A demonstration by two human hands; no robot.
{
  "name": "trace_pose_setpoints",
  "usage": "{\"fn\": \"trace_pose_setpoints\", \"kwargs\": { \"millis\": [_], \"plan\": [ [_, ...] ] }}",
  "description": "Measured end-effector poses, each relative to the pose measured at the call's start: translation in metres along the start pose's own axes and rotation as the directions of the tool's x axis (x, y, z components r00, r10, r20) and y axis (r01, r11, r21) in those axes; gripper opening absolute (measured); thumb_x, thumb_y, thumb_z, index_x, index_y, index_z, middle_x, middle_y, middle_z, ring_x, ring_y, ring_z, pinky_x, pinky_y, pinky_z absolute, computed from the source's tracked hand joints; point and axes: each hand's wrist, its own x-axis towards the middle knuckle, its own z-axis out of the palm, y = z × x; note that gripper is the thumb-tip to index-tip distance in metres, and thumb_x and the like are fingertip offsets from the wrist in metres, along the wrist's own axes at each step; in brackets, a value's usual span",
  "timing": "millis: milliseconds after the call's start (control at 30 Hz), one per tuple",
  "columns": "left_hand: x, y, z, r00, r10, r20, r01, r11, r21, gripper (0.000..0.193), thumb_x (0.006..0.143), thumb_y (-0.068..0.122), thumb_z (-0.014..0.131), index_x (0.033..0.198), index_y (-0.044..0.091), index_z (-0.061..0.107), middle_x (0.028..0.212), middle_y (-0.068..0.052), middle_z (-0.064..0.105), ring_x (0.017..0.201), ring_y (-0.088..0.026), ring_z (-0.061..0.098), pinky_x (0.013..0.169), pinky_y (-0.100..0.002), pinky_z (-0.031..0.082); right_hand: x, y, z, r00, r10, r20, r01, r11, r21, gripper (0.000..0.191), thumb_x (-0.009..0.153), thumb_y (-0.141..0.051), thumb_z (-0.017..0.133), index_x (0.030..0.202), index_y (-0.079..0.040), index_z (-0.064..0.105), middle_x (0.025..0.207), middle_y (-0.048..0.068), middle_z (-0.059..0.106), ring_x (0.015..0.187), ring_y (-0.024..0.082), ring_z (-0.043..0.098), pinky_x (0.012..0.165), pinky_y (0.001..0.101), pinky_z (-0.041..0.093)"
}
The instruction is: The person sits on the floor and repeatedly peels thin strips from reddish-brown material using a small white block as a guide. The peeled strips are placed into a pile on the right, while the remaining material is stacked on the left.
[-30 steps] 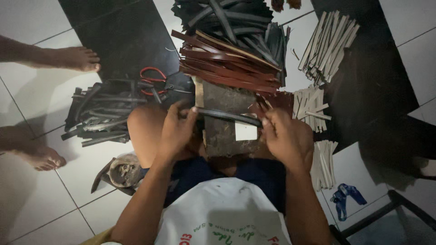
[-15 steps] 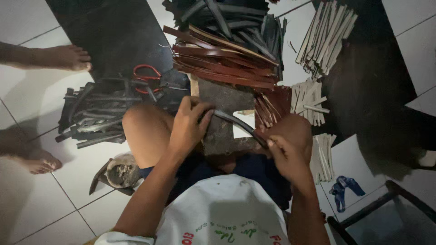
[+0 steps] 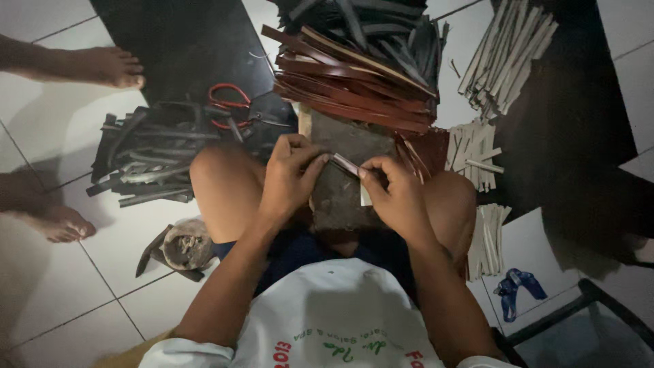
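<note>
From the head camera, we see our left hand (image 3: 289, 178) and right hand (image 3: 395, 194) close together, both pinching a short dark strip (image 3: 345, 165) between fingertips, over a worn board (image 3: 340, 184) resting between our knees. Beyond the board lies a pile of brown strips (image 3: 354, 82); red-handled scissors (image 3: 228, 109) sit on black strips (image 3: 146, 160) to the left. Another person's bare foot (image 3: 102, 66) rests on the tiled floor (image 3: 48, 123).
</note>
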Motion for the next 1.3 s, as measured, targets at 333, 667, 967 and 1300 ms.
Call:
{"fn": "trace_pose_setpoints", "kwargs": {
  "millis": [333,667,967,1300],
  "plan": [
    [0.011,-0.016,-0.009,0.995,-0.038,0.092,0.047,0.993,-0.105,0.023,0.093,0.007,0.074,0.115,0.005,0.075,0.111,-0.009,0.062,0.094,-0.018,0.064,0.079,-0.030,0.055,0.014,-0.003,0.010,0.994,-0.105,0.018,0.106,0.994,-0.023,0.015,0.098,-0.017,0.073,0.106,-0.004,0.074,0.089,0.006,0.077,0.073,0.008,0.069,0.058,0.0247,0.052],
    [0.016,-0.018,-0.014,0.990,-0.083,0.112,0.096,0.989,-0.111,0.020,0.096,0.008,0.070,0.115,0.006,0.076,0.111,-0.008,0.065,0.092,-0.016,0.066,0.074,-0.027,0.055,0.019,-0.004,0.019,0.998,-0.064,0.007,0.064,0.995,-0.077,0.014,0.096,-0.014,0.073,0.105,-0.005,0.075,0.080,0.004,0.076,0.059,0.007,0.067,0.047,0.0225,0.048],
    [0.015,-0.019,-0.008,0.990,-0.129,0.060,0.133,0.987,-0.086,0.015,0.099,0.008,0.068,0.112,0.003,0.072,0.104,-0.009,0.064,0.078,-0.015,0.060,0.069,-0.028,0.052,0.019,-0.008,0.025,0.999,0.033,-0.029,-0.036,0.995,-0.088,0.012,0.095,-0.015,0.073,0.104,-0.006,0.075,0.068,0.002,0.072,0.051,0.007,0.065,0.043,0.0236,0.047],
    [0.016,-0.018,0.002,0.999,-0.048,-0.018,0.048,0.998,0.036,0.033,0.085,0.015,0.084,0.109,-0.001,0.068,0.100,-0.012,0.061,0.076,-0.017,0.060,0.067,-0.031,0.053,0.020,-0.010,0.026,0.998,0.040,-0.040,-0.044,0.994,-0.099,0.013,0.095,-0.015,0.072,0.105,-0.006,0.075,0.073,0.004,0.075,0.052,0.008,0.066,0.045,0.0253,0.049]
  ]
}}
